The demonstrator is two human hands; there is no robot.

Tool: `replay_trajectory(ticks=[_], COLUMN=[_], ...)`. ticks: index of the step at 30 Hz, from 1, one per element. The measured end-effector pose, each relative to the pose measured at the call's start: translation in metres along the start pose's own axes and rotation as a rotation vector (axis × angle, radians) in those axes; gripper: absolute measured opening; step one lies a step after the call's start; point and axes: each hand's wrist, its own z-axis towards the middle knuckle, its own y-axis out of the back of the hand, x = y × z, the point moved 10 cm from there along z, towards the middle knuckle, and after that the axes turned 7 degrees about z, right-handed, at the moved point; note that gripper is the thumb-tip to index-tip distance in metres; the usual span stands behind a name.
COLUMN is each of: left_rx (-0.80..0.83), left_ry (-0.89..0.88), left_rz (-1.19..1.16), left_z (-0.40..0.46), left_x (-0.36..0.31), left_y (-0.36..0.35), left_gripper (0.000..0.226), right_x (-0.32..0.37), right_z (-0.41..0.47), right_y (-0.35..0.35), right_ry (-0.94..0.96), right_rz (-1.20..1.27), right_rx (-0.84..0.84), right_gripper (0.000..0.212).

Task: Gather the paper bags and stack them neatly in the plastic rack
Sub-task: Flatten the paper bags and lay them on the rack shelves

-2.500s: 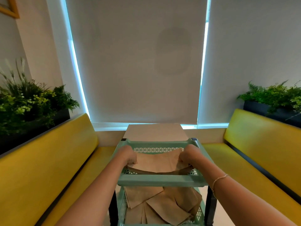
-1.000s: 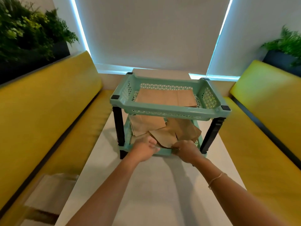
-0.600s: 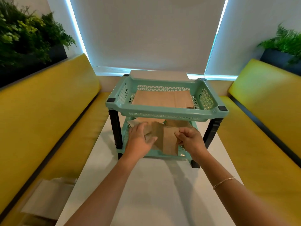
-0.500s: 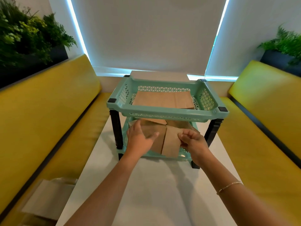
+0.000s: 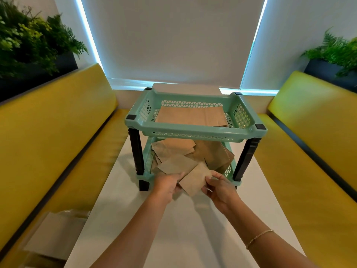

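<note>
A mint-green two-tier plastic rack [image 5: 195, 132] with black legs stands on the white table [image 5: 183, 229]. Its top tier holds a flat stack of brown paper bags [image 5: 190, 118]. The lower tier holds a loose, untidy pile of brown paper bags [image 5: 208, 153]. At the lower tier's front edge, my left hand [image 5: 167, 185] and my right hand [image 5: 218, 187] both grip a small bunch of paper bags [image 5: 193, 179], held between them just outside the rack.
Yellow benches run along both sides of the table [image 5: 58, 132] [image 5: 313, 142]. Planters with green plants sit behind them [image 5: 29, 41] [image 5: 336, 53]. A pale box or bag [image 5: 56, 229] lies on the left bench seat. A white blind covers the window behind.
Both hands went from the top tier down to the lower tier, took hold of some bags there, and have drawn them toward me, out past the front edge.
</note>
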Motion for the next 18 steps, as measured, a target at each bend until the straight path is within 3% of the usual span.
replay_trajectory(ticks=[3,6,9,11,15,18], left_rx=[-0.098,-0.147,-0.166,-0.157,-0.157,-0.149], left_ry=[-0.111,-0.188,-0.243,-0.255,-0.262,-0.252], left_rz=[0.062,0.181,0.295,0.348,0.373,0.349], left_z=[0.004,0.004,0.007,0.011,0.017,0.02], left_x=[-0.012,-0.03,-0.045,-0.049,-0.046,-0.039], left_y=[0.017,0.027,0.03,0.031,0.037,0.039], left_gripper=[0.034,0.038,0.037,0.034,0.029,0.03], right_x=[0.011,0.054,0.087,0.096,0.099,0.099], right_z=[0.002,0.01,0.023,0.039,0.066,0.072], right_y=[0.004,-0.014,-0.044,-0.05,-0.038,-0.039], right_ry=[0.052,0.327,0.592,0.622,0.51,0.538], right_rz=[-0.339,-0.952,-1.292,-1.52,-1.664,-1.642], right_rx=[-0.07,-0.164,-0.226,-0.316,-0.442,-0.457], right_gripper=[0.03,0.043,0.055,0.058,0.047,0.042])
